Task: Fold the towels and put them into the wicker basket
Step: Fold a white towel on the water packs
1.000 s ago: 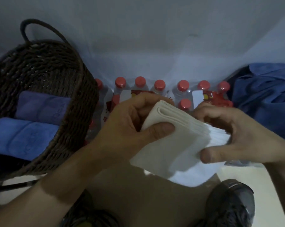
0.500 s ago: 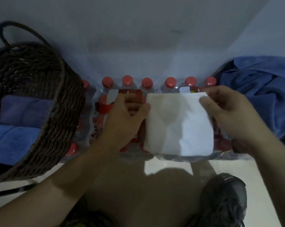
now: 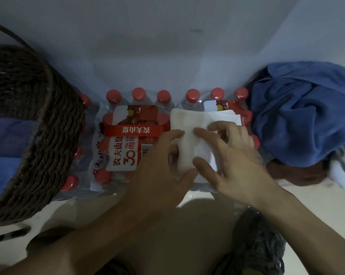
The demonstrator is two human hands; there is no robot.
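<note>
Two bare forearms reach up from the bottom of the head view, with no sleeves, watch, rings or gloves visible on them. The left hand (image 3: 157,171) and the right hand (image 3: 233,165) are also bare, with short fingernails. Lower right, one foot wears a dark grey shoe (image 3: 255,247) with a knitted or mesh-looking upper; its laces and sole cannot be made out in the dim light.

A plain pale wall (image 3: 167,36) rises behind everything, dimly lit and bluish. Shrink-wrapped packs of red-capped water bottles (image 3: 128,139) stand against it on a light, glossy floor (image 3: 316,205), where a grey shoe (image 3: 260,245) rests.
</note>
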